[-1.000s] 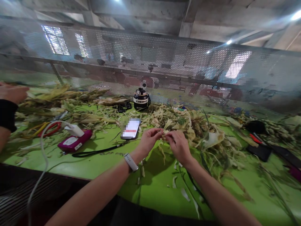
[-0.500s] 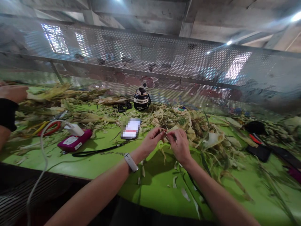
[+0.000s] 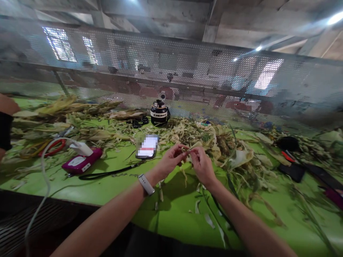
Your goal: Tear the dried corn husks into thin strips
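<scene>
My left hand (image 3: 171,159) and my right hand (image 3: 202,166) meet over the green tabletop (image 3: 177,200), fingertips almost touching. Both pinch a thin, pale strip of dried husk (image 3: 184,175), part of which dangles below the fingers. Its upper part is mostly hidden by the fingertips. Just beyond my hands lies a heap of dry, curled husk leaves (image 3: 242,157). A lit phone (image 3: 149,145) rests to the left of my left hand, with a black strap (image 3: 108,174) trailing from it.
A magenta power bank (image 3: 81,161) with a white plug and cable sits at left, near red-handled pliers (image 3: 55,148). Behind stand a black bottle (image 3: 158,114) and a perforated metal screen (image 3: 187,67). Another person's arm (image 3: 6,121) enters at far left. A dark phone (image 3: 292,172) lies right.
My left fingers have spread slightly, while both hands stay together at the strip. The other person's arm has drawn back left. The view has shifted a little.
</scene>
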Demonstrator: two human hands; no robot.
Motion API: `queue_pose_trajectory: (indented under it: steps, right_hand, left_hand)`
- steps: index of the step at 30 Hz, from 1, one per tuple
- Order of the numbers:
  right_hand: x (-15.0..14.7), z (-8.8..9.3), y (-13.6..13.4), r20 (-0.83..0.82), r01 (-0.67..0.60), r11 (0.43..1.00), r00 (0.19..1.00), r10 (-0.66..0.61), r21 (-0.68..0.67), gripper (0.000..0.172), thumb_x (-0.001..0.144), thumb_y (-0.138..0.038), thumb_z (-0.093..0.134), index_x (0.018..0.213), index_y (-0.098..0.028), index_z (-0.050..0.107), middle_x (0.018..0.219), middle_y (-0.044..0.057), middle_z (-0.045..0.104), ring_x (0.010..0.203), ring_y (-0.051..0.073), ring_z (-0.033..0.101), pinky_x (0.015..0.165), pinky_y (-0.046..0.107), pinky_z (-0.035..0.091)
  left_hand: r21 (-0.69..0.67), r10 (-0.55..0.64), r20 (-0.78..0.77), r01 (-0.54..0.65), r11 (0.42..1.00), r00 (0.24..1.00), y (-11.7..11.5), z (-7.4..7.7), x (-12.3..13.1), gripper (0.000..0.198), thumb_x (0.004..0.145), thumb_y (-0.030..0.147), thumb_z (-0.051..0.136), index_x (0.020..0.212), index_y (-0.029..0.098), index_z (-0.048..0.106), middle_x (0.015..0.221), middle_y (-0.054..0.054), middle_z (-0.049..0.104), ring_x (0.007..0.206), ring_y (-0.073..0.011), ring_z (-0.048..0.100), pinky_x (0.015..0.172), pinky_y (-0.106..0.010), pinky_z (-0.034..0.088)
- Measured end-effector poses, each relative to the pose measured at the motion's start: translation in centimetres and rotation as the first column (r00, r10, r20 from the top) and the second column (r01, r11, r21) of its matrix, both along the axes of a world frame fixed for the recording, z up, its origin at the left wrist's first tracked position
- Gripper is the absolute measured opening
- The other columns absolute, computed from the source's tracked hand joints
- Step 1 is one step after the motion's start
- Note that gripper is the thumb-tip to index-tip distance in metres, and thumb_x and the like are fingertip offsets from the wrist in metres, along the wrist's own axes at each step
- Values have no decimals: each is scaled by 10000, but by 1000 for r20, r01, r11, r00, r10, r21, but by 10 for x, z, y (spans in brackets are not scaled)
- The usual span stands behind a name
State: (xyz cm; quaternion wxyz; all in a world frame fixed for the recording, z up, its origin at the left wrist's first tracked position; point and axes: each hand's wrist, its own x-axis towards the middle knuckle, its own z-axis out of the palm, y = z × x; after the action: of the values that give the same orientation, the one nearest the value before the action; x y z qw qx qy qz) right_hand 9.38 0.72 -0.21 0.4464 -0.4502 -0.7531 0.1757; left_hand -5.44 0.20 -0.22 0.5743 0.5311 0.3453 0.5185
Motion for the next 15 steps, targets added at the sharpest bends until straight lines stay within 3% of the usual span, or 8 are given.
queue_pose_trajectory:
  steps: [10, 15]
  right_hand:
    - [2, -4, 6, -34, 6, 1000, 999, -7, -27, 204, 881, -381, 415, 858, -198, 504, 648, 2, 594, 558, 149, 560, 534, 239, 392]
    - [1, -1, 5, -30, 22, 999, 999, -24, -45, 235, 880, -409, 418, 908, -186, 486, 547, -38, 541, 492, 138, 519, 503, 231, 366]
  left_hand:
    - [-204, 60, 252, -7, 979, 966, 5, -2, -1, 393, 503, 262, 825, 815, 171, 605, 699, 39, 582, 617, -59, 505, 590, -181, 387]
    - [-146, 148, 215, -118, 982, 965, 7, -2, -2, 356, 548, 242, 791, 825, 165, 580, 685, 49, 582, 593, -55, 490, 576, -186, 376]
